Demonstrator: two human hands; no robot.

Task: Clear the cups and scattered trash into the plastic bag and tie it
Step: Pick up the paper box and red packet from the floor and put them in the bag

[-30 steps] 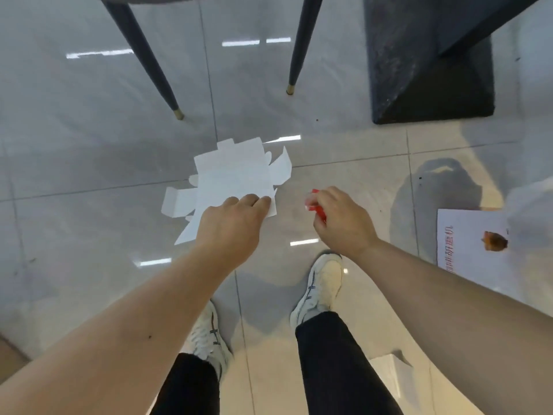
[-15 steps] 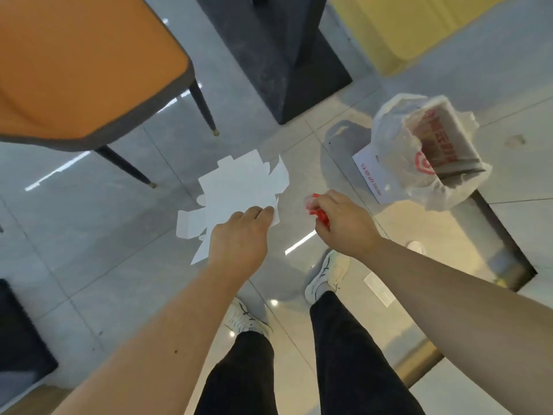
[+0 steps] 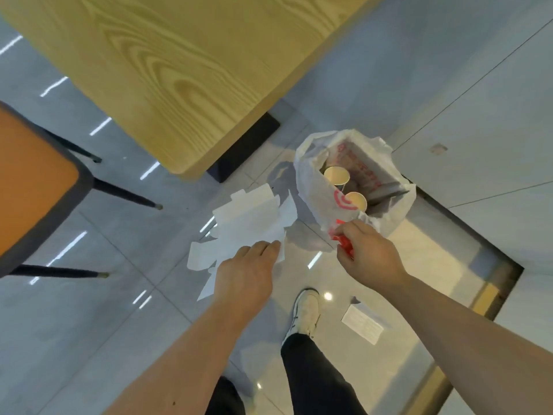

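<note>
My left hand grips a flattened white cardboard box, held above the floor just left of the bag. My right hand is closed on a small red wrapper at the near rim of the bag. The white plastic bag with red print stands open on the floor. Two paper cups and a printed box lie inside it.
A wooden table with a dark base fills the upper left. An orange chair with dark legs stands at the left. A white paper slip lies on the floor by my shoe. A dark floor strip runs along the right.
The view has swung right, bringing the table top and the bag closer. Both hands, still holding the cardboard and the red wrapper, have moved up to the bag.
</note>
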